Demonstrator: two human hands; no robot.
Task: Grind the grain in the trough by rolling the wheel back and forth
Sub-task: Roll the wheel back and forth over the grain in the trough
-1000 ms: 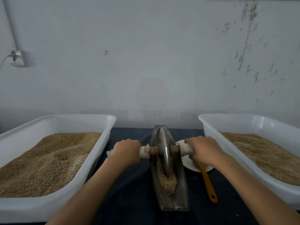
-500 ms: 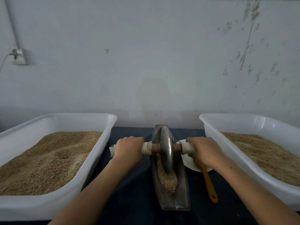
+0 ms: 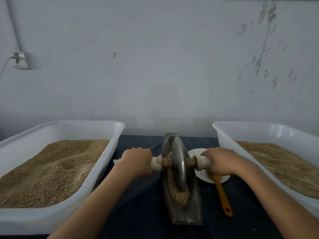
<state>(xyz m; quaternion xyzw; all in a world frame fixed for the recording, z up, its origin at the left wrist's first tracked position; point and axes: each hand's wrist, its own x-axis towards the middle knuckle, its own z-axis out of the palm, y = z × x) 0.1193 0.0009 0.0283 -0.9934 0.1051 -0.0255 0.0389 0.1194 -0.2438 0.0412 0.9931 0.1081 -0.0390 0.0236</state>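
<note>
White padding wraps the axle ends, and each is gripped in a fist: the left hand [image 3: 136, 161] on one side, the right hand [image 3: 220, 161] on the other, knuckles up. Between them the metal wheel [image 3: 179, 163] stands upright in the narrow trough [image 3: 196, 200], its rim bedded in the grain [image 3: 180, 195] heaped toward the near end; more may lie behind the disc, though the wheel hides it. This looks like mid-stroke of the grinding. The next roll calls for even pressure from both fists, so the wheel stays in the groove. Just right of the trough sit a white dish [image 3: 203, 175] and an orange-handled tool [image 3: 222, 195]; big white tubs [image 3: 110, 156] of grain flank the dark cloth [image 3: 138, 213].
</note>
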